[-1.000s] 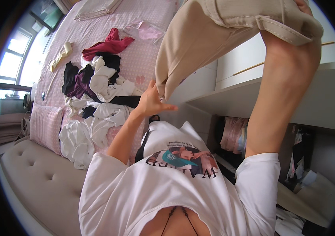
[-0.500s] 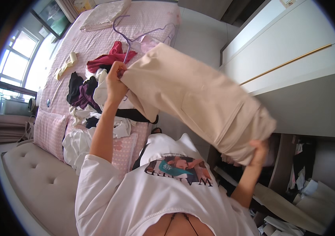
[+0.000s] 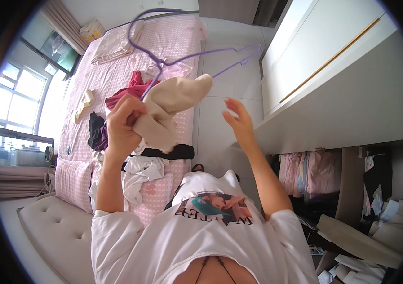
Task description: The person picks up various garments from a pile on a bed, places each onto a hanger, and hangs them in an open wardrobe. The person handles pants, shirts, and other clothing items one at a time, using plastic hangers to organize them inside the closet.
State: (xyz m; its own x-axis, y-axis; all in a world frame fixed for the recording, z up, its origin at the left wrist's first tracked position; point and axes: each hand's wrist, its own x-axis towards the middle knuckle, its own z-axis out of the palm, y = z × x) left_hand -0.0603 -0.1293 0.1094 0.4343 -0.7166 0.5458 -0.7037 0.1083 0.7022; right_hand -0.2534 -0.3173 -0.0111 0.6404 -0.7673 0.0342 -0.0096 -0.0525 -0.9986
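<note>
My left hand is closed on a beige garment, probably trousers, and on one arm of a purple hanger. The garment is bunched and hangs over the bed side, the hanger's other arm reaching out past it to the right. To the right of the garment, my right hand is raised with its fingers apart, touching nothing. Below and beyond my left hand lie a crimson garment, a black garment and a white garment.
A bed with a pink checked sheet takes up the left side, with a pink pillow and a tufted headboard. At the right stands a white cabinet; below it is a wardrobe compartment with hanging pink clothes.
My right hand has let go of the beige garment and moved up and left. The garment, stretched out before, now hangs bunched at my left hand, and the hanger shows more fully.
</note>
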